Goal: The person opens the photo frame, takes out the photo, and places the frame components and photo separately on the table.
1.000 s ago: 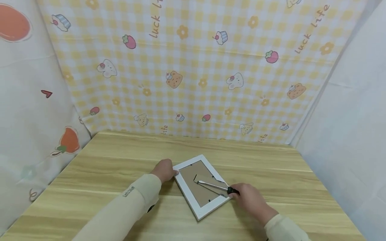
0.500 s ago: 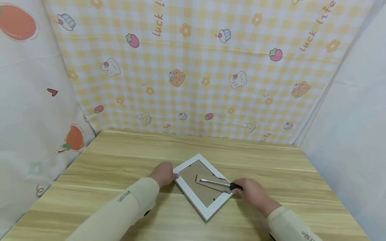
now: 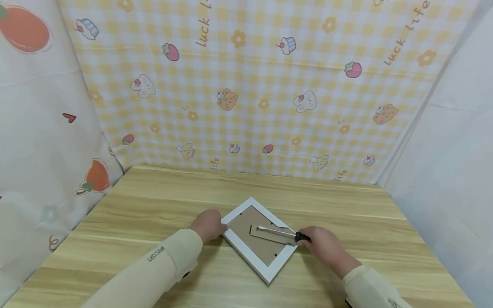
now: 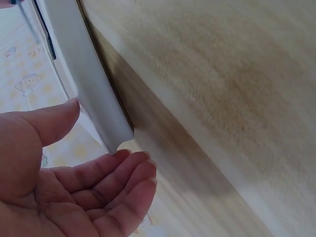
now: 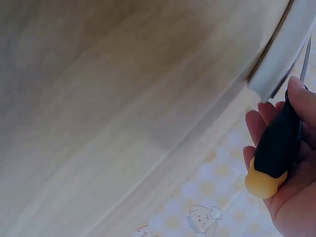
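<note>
A white picture frame (image 3: pixel 246 250) lies face down on the table, turned like a diamond in the head view. Its brown backing board (image 3: pixel 242 220) carries small dark tabs and a flap with a dark edge. My left hand (image 3: pixel 208 224) holds the frame's left corner; in the left wrist view its thumb lies against the white border (image 4: pixel 86 74), with the fingertips right at the corner. My right hand (image 3: pixel 323 246) grips a screwdriver (image 5: pixel 279 143) with a black and yellow handle. The screwdriver's metal shaft crosses over the backing, and the right fingers are close to the frame's right corner.
The wood-grain table (image 3: pixel 173 192) stretches round the frame on all sides. Behind it hangs a yellow checked curtain (image 3: pixel 246 124) with cartoon prints. White cloths, one (image 3: pixel 34 149) at left and one (image 3: pixel 446 162) at right, enclose the sides.
The frame has turned a little counterclockwise, its near corner shifting right and its far corner left. Both hands and the screwdriver have moved slightly with it, their hold kept.
</note>
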`<state>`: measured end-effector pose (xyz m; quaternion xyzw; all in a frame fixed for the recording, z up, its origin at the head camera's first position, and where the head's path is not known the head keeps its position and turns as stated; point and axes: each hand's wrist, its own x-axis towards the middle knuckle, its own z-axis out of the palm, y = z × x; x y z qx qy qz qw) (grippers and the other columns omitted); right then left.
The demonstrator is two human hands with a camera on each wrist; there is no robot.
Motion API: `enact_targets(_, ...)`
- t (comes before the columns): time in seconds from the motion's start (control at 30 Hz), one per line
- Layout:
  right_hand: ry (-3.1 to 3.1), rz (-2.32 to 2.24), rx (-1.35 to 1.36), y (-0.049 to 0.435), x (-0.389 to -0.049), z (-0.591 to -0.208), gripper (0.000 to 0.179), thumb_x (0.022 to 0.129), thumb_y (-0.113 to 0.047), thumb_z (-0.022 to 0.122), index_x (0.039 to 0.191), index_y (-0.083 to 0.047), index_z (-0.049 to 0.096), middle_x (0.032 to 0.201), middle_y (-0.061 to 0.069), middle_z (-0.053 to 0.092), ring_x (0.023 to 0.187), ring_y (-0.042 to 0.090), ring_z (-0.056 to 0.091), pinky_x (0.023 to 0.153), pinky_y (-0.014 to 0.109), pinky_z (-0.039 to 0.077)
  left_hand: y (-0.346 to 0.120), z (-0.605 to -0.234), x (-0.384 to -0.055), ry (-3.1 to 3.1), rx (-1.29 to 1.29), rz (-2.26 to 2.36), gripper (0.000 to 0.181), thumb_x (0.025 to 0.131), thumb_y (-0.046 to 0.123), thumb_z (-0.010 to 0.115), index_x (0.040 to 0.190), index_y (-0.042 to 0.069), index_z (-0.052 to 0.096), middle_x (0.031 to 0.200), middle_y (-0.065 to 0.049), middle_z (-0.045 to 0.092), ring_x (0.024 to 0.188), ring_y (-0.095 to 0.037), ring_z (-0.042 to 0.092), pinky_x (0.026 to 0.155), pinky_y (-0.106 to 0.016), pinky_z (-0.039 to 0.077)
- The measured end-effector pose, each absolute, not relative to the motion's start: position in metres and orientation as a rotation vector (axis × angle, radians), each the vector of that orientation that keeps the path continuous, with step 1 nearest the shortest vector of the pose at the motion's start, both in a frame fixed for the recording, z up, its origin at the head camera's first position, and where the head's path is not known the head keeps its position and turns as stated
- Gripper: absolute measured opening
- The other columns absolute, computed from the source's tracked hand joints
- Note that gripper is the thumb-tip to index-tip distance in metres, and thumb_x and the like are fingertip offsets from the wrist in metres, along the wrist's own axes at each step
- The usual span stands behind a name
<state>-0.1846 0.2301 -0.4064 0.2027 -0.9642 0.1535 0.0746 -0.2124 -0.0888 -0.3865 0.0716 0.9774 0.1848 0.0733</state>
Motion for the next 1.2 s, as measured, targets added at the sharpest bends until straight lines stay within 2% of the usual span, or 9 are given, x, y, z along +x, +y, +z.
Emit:
enact_targets(0.2, -2.881, 0.46, 0.5, 0.223, -0.174, -0.403, 0.012, 0.078, -0.015, 0.078, 0.089, -0.014, 0.073, 0.087, -0.004, 0.07, 0.083, 0.015, 0.067, 0.072, 0.036, 0.053, -0.088, -0.389, -0.216, 2.946, 0.213, 0.582, 0.035, 0.09, 0.025, 0.067, 0.064, 0.006, 0.054, 0.06, -0.003, 0.048, 0.057, -0.017, 0.043, 0.056, -0.029, 0.04)
enact_targets(0.47, -2.809, 0.404, 0.589, 0.215, -0.154, -0.408, 0.012, 0.077, -0.017, 0.079, 0.086, -0.019, 0.07, 0.084, -0.008, 0.068, 0.078, 0.009, 0.065, 0.066, 0.03, 0.052, -0.09, -0.399, -0.23, 2.914, 0.194, 0.645, 0.026, 0.092, 0.022, 0.064, 0.076, 0.002, 0.059, 0.069, -0.006, 0.052, 0.064, -0.02, 0.047, 0.064, -0.033, 0.044)
enact_targets(0.63, -2.794, 0.417, 0.618, 0.207, -0.145, -0.414, 0.014, 0.077, -0.016, 0.079, 0.088, -0.016, 0.071, 0.081, -0.008, 0.066, 0.073, 0.007, 0.062, 0.062, 0.028, 0.05, -0.091, -0.402, -0.234, 2.923, 0.205, 0.65, 0.024, 0.093, 0.021, 0.063, 0.082, 0.0, 0.06, 0.072, -0.007, 0.054, 0.067, -0.021, 0.049, 0.069, -0.036, 0.046)
enact_targets(0.77, -2.791, 0.407, 0.612, 0.2, -0.143, -0.418, 0.017, 0.077, -0.017, 0.079, 0.091, -0.012, 0.071, 0.079, -0.006, 0.065, 0.071, 0.008, 0.061, 0.06, 0.028, 0.049, -0.089, -0.402, -0.233, 2.942, 0.236, 0.649, 0.023, 0.093, 0.019, 0.064, 0.081, 0.0, 0.059, 0.072, -0.007, 0.054, 0.067, -0.02, 0.049, 0.07, -0.036, 0.047)
enact_targets(1.1, -2.814, 0.404, 0.593, 0.194, -0.142, -0.411, 0.015, 0.076, -0.018, 0.08, 0.082, -0.015, 0.066, 0.076, -0.006, 0.062, 0.069, 0.011, 0.061, 0.057, 0.029, 0.047, -0.086, -0.4, -0.231, 2.957, 0.279, 0.621, 0.022, 0.092, 0.017, 0.065, 0.083, -0.002, 0.059, 0.073, -0.008, 0.055, 0.068, -0.02, 0.049, 0.071, -0.037, 0.048)
enact_targets(1.2, -2.839, 0.402, 0.578, 0.195, -0.143, -0.409, 0.015, 0.076, -0.018, 0.079, 0.084, -0.014, 0.067, 0.077, -0.004, 0.064, 0.07, 0.013, 0.062, 0.057, 0.029, 0.047, -0.084, -0.4, -0.23, 2.935, 0.277, 0.633, 0.021, 0.092, 0.017, 0.065, 0.087, -0.003, 0.061, 0.075, -0.007, 0.055, 0.069, -0.02, 0.049, 0.073, -0.037, 0.048)
